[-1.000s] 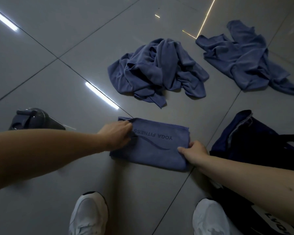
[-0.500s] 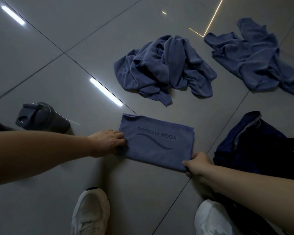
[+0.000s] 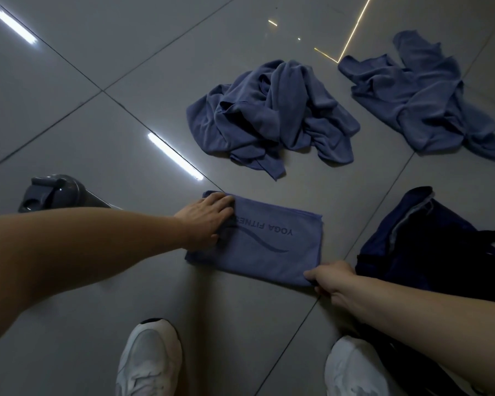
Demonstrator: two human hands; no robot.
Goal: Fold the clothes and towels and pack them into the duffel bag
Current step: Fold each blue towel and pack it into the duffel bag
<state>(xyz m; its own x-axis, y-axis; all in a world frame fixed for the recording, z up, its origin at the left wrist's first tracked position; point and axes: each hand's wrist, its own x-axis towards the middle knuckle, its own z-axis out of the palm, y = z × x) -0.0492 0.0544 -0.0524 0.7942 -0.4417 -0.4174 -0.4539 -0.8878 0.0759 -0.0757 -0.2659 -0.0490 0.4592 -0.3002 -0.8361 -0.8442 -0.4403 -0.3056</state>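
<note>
- Two hands bracket a folded towel (image 3: 257,247) on the grey tiled floor (image 3: 97,124) in the head view, the only one supplied. The towel lies flat just ahead of the person's white shoes (image 3: 152,358), its "YOGA FITNESS" print reading upside down to the wearer.
- The left hand (image 3: 205,217) rests spread on the towel's left end, fingers straight and pressing down near the far corner, gripping nothing.
- The right hand (image 3: 330,277) pinches the near right corner between curled fingers and thumb.
- The towel's long axis runs left to right across the body, one hand at each end.
- The dark duffel bag (image 3: 429,252) sits just beside the right hand (the nearer hand by far), its opening facing up. Any transfer would probably travel rightward.
- Two crumpled blue cloths, a nearer heap (image 3: 272,115) and a farther heap (image 3: 429,101), wait unfolded beyond the towel, well apart from both hands.
- A grey bottle (image 3: 55,192) lies to the left, behind the left forearm.
- Judged from this, packing has barely begun.
</note>
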